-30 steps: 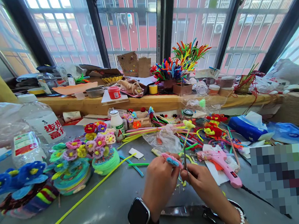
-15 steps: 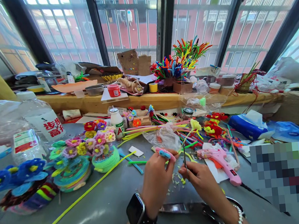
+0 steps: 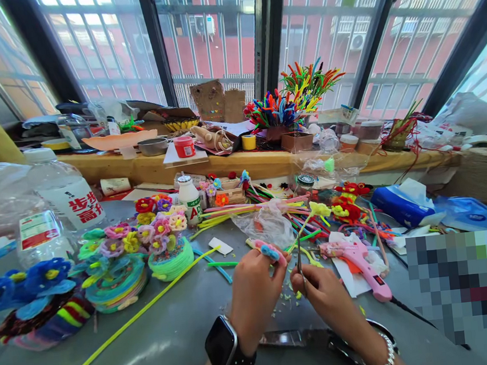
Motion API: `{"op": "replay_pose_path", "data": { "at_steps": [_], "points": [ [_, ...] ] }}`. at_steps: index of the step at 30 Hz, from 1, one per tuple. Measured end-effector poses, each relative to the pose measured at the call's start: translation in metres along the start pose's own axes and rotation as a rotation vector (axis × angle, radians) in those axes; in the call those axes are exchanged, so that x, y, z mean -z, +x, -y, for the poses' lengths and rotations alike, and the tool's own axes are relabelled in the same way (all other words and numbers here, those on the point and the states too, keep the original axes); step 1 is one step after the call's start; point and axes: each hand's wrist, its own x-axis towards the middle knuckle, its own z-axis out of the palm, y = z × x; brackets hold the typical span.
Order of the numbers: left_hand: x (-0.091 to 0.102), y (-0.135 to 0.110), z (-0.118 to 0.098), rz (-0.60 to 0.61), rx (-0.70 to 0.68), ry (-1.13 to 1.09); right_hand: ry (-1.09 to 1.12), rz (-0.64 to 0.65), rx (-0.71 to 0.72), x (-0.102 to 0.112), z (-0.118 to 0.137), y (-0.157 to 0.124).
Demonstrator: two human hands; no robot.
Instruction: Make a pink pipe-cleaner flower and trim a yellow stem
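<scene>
Left hand point(image 3: 256, 293): grip pinched on yellow flower point(image 3: 319, 209) by stem; pink-blue fuzzy piece point(image 3: 270, 251) atop. Right hand point(image 3: 322, 288): grip holding scissors point(image 3: 299, 252), blades up.

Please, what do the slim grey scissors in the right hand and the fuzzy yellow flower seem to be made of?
Scissors: probably metal, dull grey finish, judging by their thin, straight outline. Flower: likely matte chenille fibre, given its fluffy edges.

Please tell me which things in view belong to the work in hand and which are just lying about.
In use, it seems:
Scissors in the right hand
Yellow flower, its stem reaching the left hand

Apparently just lying about:
Blue tissue pack
White "AD" bottle
Large plastic bottle
</scene>
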Motion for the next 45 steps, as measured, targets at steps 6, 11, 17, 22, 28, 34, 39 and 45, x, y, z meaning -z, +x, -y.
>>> {"op": "replay_pose_path", "data": {
  "at_steps": [6,11,17,22,28,34,39,45],
  "points": [
    [0.0007,0.0000,-0.0009,-0.008,-0.001,0.003,-0.047,-0.043,-0.037,0.0012,0.0002,0.0006],
    [0.0019,0.0014,-0.0044,0.019,0.030,-0.095,-0.056,-0.053,-0.040,0.0004,-0.0008,0.0009],
    [0.0045,0.0015,-0.0054,0.020,0.081,-0.214,-0.066,-0.024,-0.042,0.0006,-0.0002,0.0020],
    [0.0036,0.0023,-0.0021,-0.011,0.059,-0.144,-0.074,-0.015,-0.022,-0.0011,-0.0003,0.0012],
    [-0.0014,0.0001,0.0037,-0.048,0.006,0.064,0.000,0.058,0.000,-0.0043,-0.0012,0.0002],
    [-0.0013,-0.0015,0.0027,-0.090,-0.066,0.151,0.032,0.061,0.012,-0.0030,0.0007,-0.0008],
    [-0.0017,-0.0010,0.0017,-0.097,-0.076,0.163,-0.001,0.025,-0.008,-0.0038,-0.0005,0.0002],
    [-0.0016,-0.0005,0.0012,-0.069,-0.053,0.161,-0.049,-0.003,-0.021,-0.0042,-0.0004,0.0009]
  ]
}}
